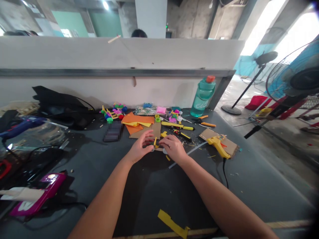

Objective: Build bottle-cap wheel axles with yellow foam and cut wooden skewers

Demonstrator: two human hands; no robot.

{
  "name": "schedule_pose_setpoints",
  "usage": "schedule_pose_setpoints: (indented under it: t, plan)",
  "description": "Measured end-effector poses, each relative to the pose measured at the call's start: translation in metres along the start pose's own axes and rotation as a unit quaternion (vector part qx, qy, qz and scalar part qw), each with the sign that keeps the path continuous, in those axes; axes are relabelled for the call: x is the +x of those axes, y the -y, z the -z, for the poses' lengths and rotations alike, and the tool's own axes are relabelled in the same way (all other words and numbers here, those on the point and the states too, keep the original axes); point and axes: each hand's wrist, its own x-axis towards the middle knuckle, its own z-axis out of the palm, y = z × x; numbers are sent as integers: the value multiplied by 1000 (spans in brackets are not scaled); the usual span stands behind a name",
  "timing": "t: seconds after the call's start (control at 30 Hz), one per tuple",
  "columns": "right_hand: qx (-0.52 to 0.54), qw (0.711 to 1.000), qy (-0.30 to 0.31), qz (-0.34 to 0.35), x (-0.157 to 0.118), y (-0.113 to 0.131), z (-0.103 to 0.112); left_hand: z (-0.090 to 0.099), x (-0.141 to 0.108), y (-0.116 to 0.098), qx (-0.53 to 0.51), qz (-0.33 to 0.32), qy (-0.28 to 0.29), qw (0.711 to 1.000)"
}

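Flanking a small yellow piece (155, 142) from both sides, the two bare hands work low over the dark tabletop (149, 189). Piece stands roughly upright, long axis up from the table, in the gap between the hands. Left hand (140, 148): fingers curled, thumb apart from them, tip just beside the piece's base. Right hand (172, 148): palm down, fingertips near the piece's right side; cannot tell whether they pinch anything. Neither hand clearly nearer. Farther out, all from that piece: cardboard sheet (157, 128) just beyond; yellow-and-black tool (183, 135) beyond and right; yellow glue gun (219, 147) well to the right; yellow strip (171, 224) well on the near side; green bottle (202, 98) far beyond, right.
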Motion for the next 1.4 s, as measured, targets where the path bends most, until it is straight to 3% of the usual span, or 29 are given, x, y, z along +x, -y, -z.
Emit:
schedule_pose_setpoints:
  t: [0.07, 0.23, 0.4, 0.7, 0.93, 1.23, 1.4]
  plan:
    - [-7, 1000, 2, 7, 0, 1, 0, -2, 0, -5, 27, -32, -22, 999]
    - [8, 1000, 4, 15, 0, 4, 1, -13, 0, -13, 208, -102, -52, 971]
    - [23, 1000, -10, -2, 1, 8, 0, -18, -2, -20, 274, -136, -63, 950]
    - [53, 997, -24, -57, 0, 9, -3, -7, 0, -21, 326, -123, -77, 934]
    - [30, 998, -12, -61, 2, 7, -3, -4, 1, -15, 309, -90, -17, 947]
    - [44, 992, -38, -108, 1, 10, -5, -20, -2, -13, 418, -138, -31, 897]
    - [44, 992, -33, -114, 2, 12, -4, -25, -1, -11, 439, -138, -56, 886]
